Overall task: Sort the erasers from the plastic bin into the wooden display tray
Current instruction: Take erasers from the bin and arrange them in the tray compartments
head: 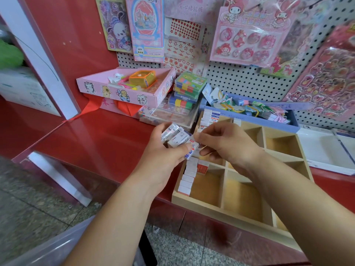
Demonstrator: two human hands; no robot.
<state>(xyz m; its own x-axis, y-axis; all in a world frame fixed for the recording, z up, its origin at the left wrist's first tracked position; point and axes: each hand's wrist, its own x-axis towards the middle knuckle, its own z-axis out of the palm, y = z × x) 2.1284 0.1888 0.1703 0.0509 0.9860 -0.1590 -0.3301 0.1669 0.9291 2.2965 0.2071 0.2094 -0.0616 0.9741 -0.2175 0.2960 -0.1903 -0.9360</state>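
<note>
My left hand [167,150] grips a bunch of several white boxed erasers [175,135] above the left edge of the wooden display tray [215,206]. My right hand [224,143] pinches one eraser [192,148] at the end of that bunch. The tray has several square compartments. Along its left column stands a row of white erasers [187,179], with one red-labelled eraser [202,167] beside them, and more erasers [208,117] at the far end. A translucent plastic bin [51,248] shows at the bottom left, its inside hidden.
The tray lies on a red counter [99,137]. Behind it are a pink cardboard box [123,93] of trinkets, stacked colourful cases [187,89], a blue box [269,114] of small packs and a white tray [324,150]. Sticker sheets hang on the pegboard [249,79].
</note>
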